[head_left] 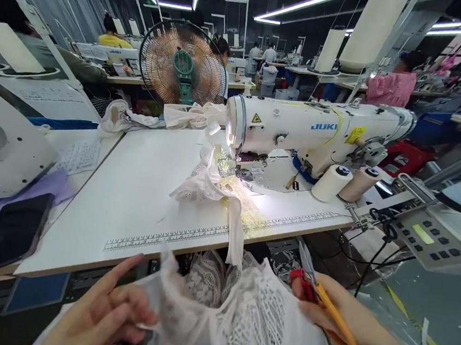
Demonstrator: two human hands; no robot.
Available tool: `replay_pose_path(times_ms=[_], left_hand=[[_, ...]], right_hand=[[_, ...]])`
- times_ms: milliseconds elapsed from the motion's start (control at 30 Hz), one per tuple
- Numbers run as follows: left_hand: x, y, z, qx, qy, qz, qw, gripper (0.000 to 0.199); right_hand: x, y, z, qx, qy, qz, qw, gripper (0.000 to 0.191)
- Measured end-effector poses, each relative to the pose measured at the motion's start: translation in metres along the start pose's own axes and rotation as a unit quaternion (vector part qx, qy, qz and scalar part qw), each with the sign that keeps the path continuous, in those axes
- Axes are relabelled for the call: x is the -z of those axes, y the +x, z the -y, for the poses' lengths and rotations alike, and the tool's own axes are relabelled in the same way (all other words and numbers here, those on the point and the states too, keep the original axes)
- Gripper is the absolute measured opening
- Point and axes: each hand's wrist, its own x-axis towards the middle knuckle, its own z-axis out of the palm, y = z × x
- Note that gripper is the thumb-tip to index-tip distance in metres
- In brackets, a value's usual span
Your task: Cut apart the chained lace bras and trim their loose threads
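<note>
A white lace bra [254, 318] is spread in front of me below the table's front edge. My left hand [106, 310] pinches its left side between thumb and fingers, with the index finger stretched out. In my right hand [332, 304] is a pair of scissors [307, 263] with red and orange handles, blades pointing up and away. That hand is beside the bra's right side; whether its fingers also grip the fabric is hidden. Another white lace bra piece [202, 183] lies by the needle of the sewing machine [285, 123], its strap hanging over the edge.
A ruler scale is printed along the front of the white table [142, 185]. Thread cones [332, 183] stand right of the machine, near a control panel [429, 237]. A fan [184, 63] and white garment pieces [195, 115] are behind. A dark phone [10, 231] lies left.
</note>
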Motion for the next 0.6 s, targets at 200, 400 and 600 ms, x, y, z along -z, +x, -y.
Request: replay_pose_path(times_ms=[200,400,600], left_hand=[[-0.036,0.037,-0.041,-0.152,-0.014,-0.023,0.988,0.035],[-0.034,0.072,-0.025,-0.264,0.097,-0.126,0.951,0.041],[-0.012,0.088,0.020,-0.302,0.226,-0.164,0.911,0.060]], right_hand=[[0.013,0.044,0.013,0.099,-0.242,-0.203,0.944,0.017],[-0.034,0.141,0.089,0.183,-0.245,-0.137,0.942,0.011],[-0.054,0.153,0.106,0.190,-0.162,-0.041,0.967,0.014]])
